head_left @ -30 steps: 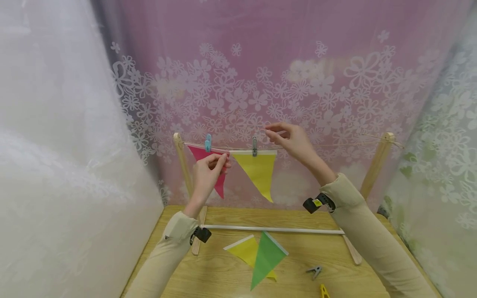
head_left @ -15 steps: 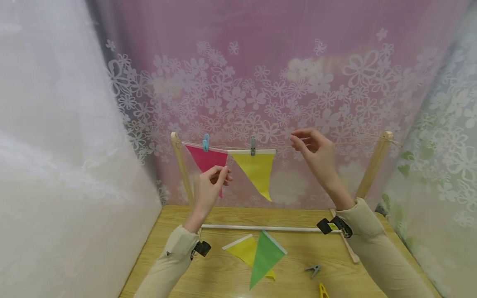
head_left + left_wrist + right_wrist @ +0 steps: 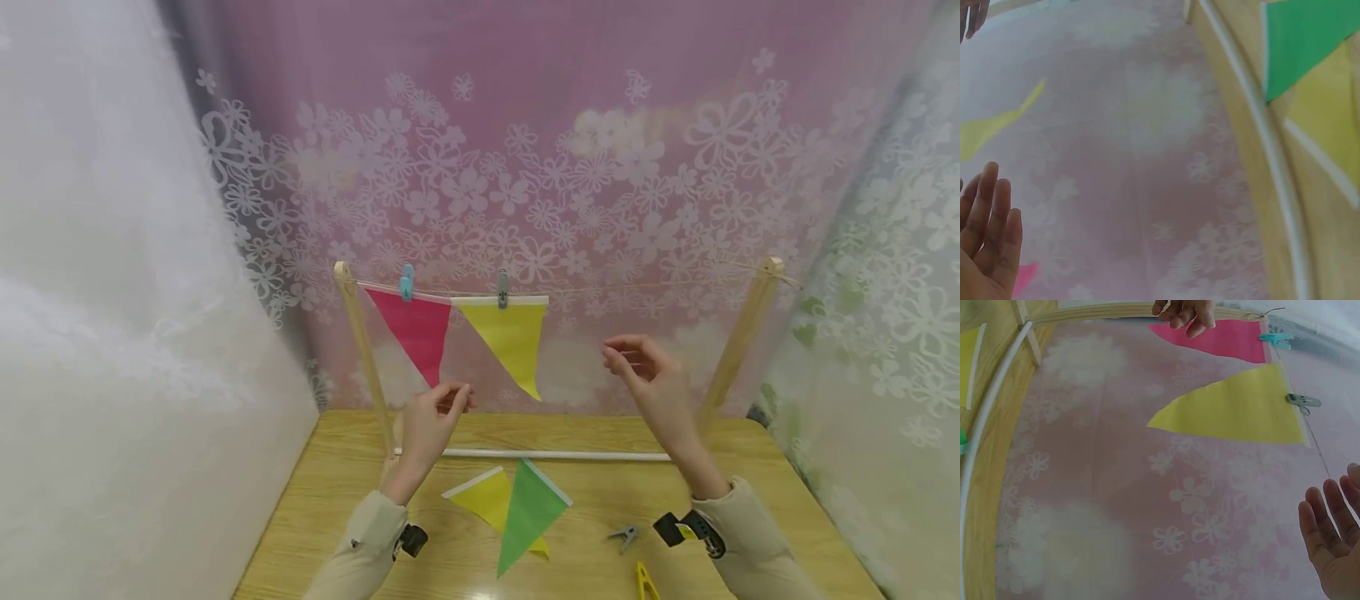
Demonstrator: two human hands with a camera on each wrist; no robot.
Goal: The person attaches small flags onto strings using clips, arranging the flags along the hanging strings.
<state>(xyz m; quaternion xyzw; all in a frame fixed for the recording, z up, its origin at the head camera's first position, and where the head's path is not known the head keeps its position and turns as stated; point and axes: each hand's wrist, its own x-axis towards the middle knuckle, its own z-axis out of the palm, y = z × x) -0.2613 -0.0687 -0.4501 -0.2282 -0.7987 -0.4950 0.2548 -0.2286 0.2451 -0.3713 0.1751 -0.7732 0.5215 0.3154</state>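
Note:
In the head view my left hand hovers just below the tip of a pink pennant, fingers loosely bent and holding nothing. My right hand hangs in the air in front of the right post, also holding nothing. The pink pennant hangs from a string under a light blue clip. Beside it a yellow pennant hangs under a grey clip. On the table, a green pennant lies across a second yellow pennant, hiding part of it.
Wooden posts on both sides carry the string, and a white rod joins them low down. A loose grey clip and a yellow clip lie on the wooden table. A flowered curtain stands behind.
Both hands have come down from the string. The left has dropped away from the pink pennant's top corner; the right has moved right and down from near the grey clip. Both hung pennants stay up.

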